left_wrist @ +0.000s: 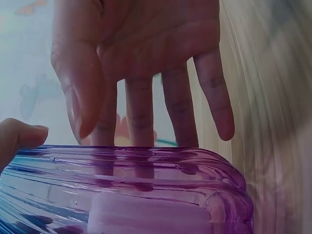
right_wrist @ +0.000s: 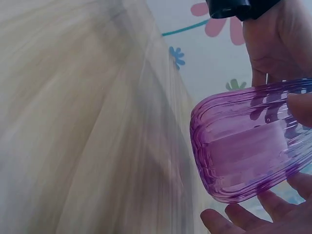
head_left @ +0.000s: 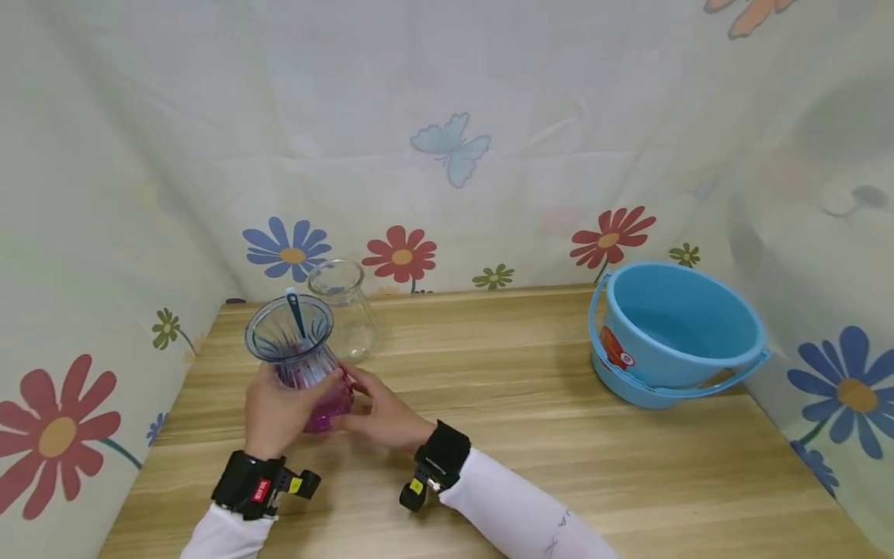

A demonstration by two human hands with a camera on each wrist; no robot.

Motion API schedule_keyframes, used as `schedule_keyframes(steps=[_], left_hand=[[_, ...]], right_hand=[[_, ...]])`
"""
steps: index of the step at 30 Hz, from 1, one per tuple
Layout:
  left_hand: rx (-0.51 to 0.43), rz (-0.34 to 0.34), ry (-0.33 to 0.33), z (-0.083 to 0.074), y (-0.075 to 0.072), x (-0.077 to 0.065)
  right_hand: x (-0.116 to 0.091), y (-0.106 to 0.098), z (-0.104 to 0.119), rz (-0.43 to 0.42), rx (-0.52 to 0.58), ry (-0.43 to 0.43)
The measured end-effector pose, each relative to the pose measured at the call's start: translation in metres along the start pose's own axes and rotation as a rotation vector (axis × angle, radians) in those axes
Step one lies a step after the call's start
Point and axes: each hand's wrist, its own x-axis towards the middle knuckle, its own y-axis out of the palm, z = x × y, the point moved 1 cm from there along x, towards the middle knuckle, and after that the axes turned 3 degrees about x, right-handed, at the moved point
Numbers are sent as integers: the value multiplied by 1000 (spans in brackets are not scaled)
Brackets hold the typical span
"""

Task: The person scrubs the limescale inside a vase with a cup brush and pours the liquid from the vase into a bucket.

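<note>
Since only the left hand (head_left: pixel 278 411) seems to have a real hold on the glass vase (head_left: pixel 314 367), a slip looks like the chief danger: the ribbed glass may be slick, and the right hand (head_left: pixel 384 413) would probably be slow to catch it. If the vase were swung toward the back edge of the table (head_left: pixel 503 380), it could well knock the clear jar (head_left: pixel 356 330) standing close behind it, and chip a rim. A hard tilt might also shift the thin blue stick (head_left: pixel 296 314) that pokes up from the mouth; what its lower end is, I cannot tell.

The vase — blue at the flared top, purple at the base — is between the two hands, near the table's left edge. The left hand is wrapped round its left side, thumb across the front and fingers behind. The right hand is at the lower right side, its fingers spread and fairly straight, reaching behind the body rather than closing on it. Whether the base touches the table, I cannot make out.

Well apart from all this, the blue bucket (head_left: pixel 653 366) stands toward the back right corner, its handle lowered — hardly a hazard at that distance.
</note>
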Motion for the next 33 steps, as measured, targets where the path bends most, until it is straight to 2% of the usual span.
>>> schedule_keyframes(steps=[10, 20, 25, 33], left_hand=[[0, 128, 36, -28, 37, -10], [-78, 254, 78, -55, 82, -27], [-117, 292, 109, -65, 99, -36], [-157, 355, 127, -77, 117, -50]], right_hand=[[-33, -36, -7, -61, -4, -8], [-85, -73, -9, -136, -32, 86], [-109, -83, -10, -188, -42, 103], [-138, -91, -11, -254, -67, 113]])
